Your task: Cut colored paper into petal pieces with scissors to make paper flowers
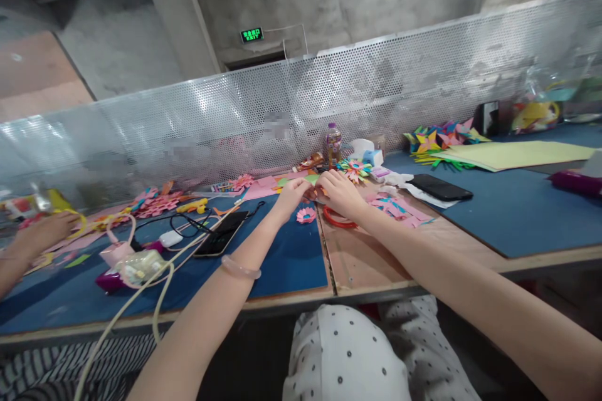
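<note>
My left hand point(294, 196) and my right hand point(340, 193) meet over the table, fingers pinched close together. A small orange-pink bit, perhaps paper, shows between the fingertips; its exact shape is hidden. Just below my left hand lies a pink paper flower point(306, 215) with a blue middle. A red ring-shaped object point(337, 219) sits partly under my right wrist. Pink and blue paper strips point(399, 209) are spread to the right of it. Beyond my hands rests a many-coloured paper flower point(355, 169).
Left of me are a phone point(222, 235), cables, a yellow glue gun point(192, 205) and another person's hand point(56, 229). A drink bottle point(333, 143) stands behind. To the right lie a black phone point(442, 188) and yellow paper sheets point(517, 154). A perforated metal screen point(226, 113) borders the table.
</note>
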Motion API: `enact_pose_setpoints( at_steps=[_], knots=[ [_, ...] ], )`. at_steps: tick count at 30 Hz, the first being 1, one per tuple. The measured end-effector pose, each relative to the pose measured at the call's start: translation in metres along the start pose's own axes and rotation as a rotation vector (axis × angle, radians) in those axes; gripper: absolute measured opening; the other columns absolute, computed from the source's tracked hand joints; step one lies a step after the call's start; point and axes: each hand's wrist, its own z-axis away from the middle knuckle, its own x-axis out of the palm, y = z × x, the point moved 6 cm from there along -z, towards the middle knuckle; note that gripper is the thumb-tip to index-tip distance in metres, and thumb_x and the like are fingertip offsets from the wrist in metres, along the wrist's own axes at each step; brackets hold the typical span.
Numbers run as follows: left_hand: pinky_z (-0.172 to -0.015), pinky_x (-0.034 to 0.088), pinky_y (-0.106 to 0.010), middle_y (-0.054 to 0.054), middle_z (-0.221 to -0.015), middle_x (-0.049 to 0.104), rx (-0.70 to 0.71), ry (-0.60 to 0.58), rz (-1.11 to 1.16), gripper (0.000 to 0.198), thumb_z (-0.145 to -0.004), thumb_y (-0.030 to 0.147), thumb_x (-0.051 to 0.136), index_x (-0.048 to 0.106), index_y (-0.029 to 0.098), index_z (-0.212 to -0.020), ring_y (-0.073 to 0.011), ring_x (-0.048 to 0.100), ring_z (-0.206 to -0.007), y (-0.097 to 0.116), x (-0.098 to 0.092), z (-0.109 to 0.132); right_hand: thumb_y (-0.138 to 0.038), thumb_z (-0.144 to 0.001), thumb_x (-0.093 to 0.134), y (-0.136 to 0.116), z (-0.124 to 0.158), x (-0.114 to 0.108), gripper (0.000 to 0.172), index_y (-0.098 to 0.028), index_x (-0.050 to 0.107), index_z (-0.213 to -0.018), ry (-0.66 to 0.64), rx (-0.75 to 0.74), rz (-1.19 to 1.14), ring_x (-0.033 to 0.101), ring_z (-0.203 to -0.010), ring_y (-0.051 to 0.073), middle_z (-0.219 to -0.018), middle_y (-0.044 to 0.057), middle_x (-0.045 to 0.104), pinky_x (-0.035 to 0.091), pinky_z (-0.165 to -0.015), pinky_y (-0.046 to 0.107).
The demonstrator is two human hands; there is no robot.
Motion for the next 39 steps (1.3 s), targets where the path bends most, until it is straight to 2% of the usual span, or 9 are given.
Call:
enact_pose_setpoints(
  at_steps=[5, 8, 10, 14, 18, 25, 30, 39],
  knots=[
    [-0.053, 0.042, -0.024, -0.002, -0.065, 0.062, 0.021, -0.004, -0.050, 0.013, -0.071, 0.023, 0.048, 0.058, 0.015, -0.067, -0.0137, 0.056, -0.060, 0.002, 0.000, 0.000, -0.022, -0.084, 0.043, -0.004, -0.001, -0.004, 0.017, -0.019, 0.055, -0.095, -0.003, -0.054, 0.002, 0.042, -0.089, 0.023, -0.091, 0.009, 0.055, 0.033, -0.076, 0.033],
    [-0.053, 0.043, -0.024, -0.002, -0.066, 0.062, 0.039, -0.006, -0.043, 0.012, -0.072, 0.024, 0.049, 0.058, 0.016, -0.070, -0.0142, 0.057, -0.063, 0.001, -0.002, -0.001, -0.023, -0.083, 0.045, -0.004, -0.001, -0.005, 0.015, -0.019, 0.055, -0.093, -0.002, -0.040, -0.030, 0.042, -0.088, 0.022, -0.092, 0.008, 0.055, 0.033, -0.077, 0.033],
    [-0.053, 0.043, -0.024, -0.001, -0.066, 0.062, 0.047, -0.004, -0.054, 0.011, -0.072, 0.025, 0.051, 0.058, 0.016, -0.071, -0.0142, 0.058, -0.063, -0.002, -0.003, -0.002, -0.024, -0.081, 0.048, 0.000, -0.002, -0.006, 0.013, -0.018, 0.055, -0.090, 0.025, 0.031, -0.072, 0.043, -0.089, 0.023, -0.093, 0.009, 0.054, 0.034, -0.078, 0.034],
    [-0.054, 0.043, -0.024, -0.002, -0.066, 0.063, 0.073, -0.001, -0.138, 0.012, -0.073, 0.027, 0.053, 0.059, 0.016, -0.073, -0.0144, 0.059, -0.062, -0.002, -0.004, -0.003, -0.026, -0.075, 0.051, 0.015, 0.000, -0.007, 0.016, -0.018, 0.055, -0.089, 0.106, 0.266, -0.242, 0.043, -0.090, 0.023, -0.091, 0.008, 0.054, 0.035, -0.079, 0.036],
    [-0.058, 0.045, -0.026, -0.003, -0.070, 0.064, 0.122, -0.044, -0.184, 0.017, -0.074, 0.032, 0.054, 0.060, 0.016, -0.074, -0.0153, 0.059, -0.065, 0.004, -0.001, -0.001, -0.029, -0.074, 0.049, 0.028, 0.004, 0.007, 0.015, -0.018, 0.060, -0.078, 0.012, 0.427, -0.506, 0.047, -0.085, 0.020, -0.082, 0.004, 0.057, 0.037, -0.077, 0.033],
    [-0.059, 0.045, -0.025, -0.003, -0.070, 0.064, 0.110, -0.068, -0.232, 0.017, -0.075, 0.031, 0.053, 0.058, 0.015, -0.073, -0.0140, 0.059, -0.064, 0.003, 0.000, -0.001, -0.027, -0.070, 0.050, 0.035, 0.007, 0.025, 0.019, -0.015, 0.064, -0.076, -0.109, 0.527, -0.891, 0.053, -0.068, 0.013, -0.073, 0.001, 0.061, 0.040, -0.064, 0.024],
    [-0.061, 0.046, -0.025, -0.003, -0.074, 0.065, 0.085, -0.057, -0.201, 0.018, -0.078, 0.030, 0.049, 0.059, 0.015, -0.080, -0.0137, 0.060, -0.067, 0.001, -0.003, -0.002, -0.026, -0.067, 0.053, 0.037, 0.007, 0.023, 0.019, -0.014, 0.064, -0.075, -0.100, 0.607, -0.937, 0.052, -0.064, 0.013, -0.069, 0.001, 0.061, 0.040, -0.061, 0.023],
    [-0.062, 0.046, -0.025, -0.003, -0.073, 0.065, 0.046, -0.046, -0.164, 0.017, -0.074, 0.031, 0.055, 0.059, 0.015, -0.078, -0.0141, 0.060, -0.068, 0.001, -0.003, 0.000, -0.027, -0.065, 0.054, 0.037, 0.009, 0.019, 0.020, -0.014, 0.065, -0.075, -0.112, 0.663, -0.948, 0.050, -0.060, 0.012, -0.062, 0.000, 0.059, 0.038, -0.059, 0.023]
  ],
)
